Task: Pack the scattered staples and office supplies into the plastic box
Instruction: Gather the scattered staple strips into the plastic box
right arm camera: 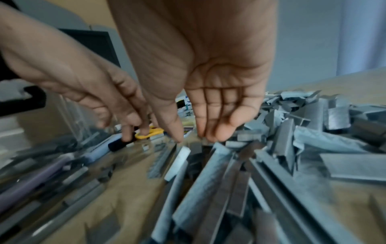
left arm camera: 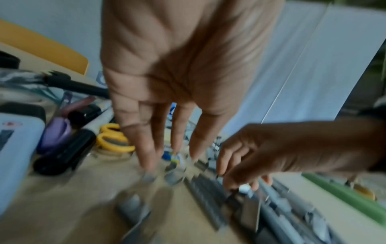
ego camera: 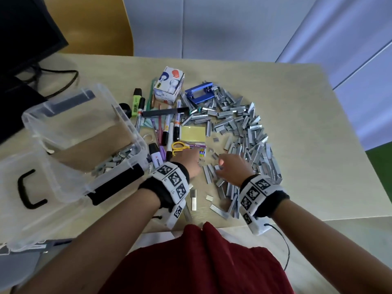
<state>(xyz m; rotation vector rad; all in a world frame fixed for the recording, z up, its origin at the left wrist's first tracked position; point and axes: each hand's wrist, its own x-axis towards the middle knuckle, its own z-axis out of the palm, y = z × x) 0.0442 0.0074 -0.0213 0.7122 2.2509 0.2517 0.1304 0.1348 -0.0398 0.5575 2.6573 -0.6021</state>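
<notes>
Grey staple strips (ego camera: 250,132) lie in a wide arc across the table, seen close up as a staple heap (right arm camera: 292,140) in the right wrist view. The clear plastic box (ego camera: 131,128) stands tilted at the left with some staples (ego camera: 118,158) in its corner. My left hand (ego camera: 194,164) reaches down with straight fingers (left arm camera: 146,153) to loose strips beside the yellow scissors (ego camera: 179,146). My right hand (ego camera: 220,166) hovers over the near end of the arc. Its thumb and fingers (right arm camera: 211,132) touch the strips with a gap between them. Neither hand holds anything.
Markers (ego camera: 169,128), a green highlighter (ego camera: 135,102), yellow sticky notes (ego camera: 193,133), a blue hole punch (ego camera: 199,94) and a small carton (ego camera: 169,85) lie between box and staples. The box lid with a black handle (ego camera: 27,189) sits at the near left. A monitor (ego camera: 25,39) stands far left.
</notes>
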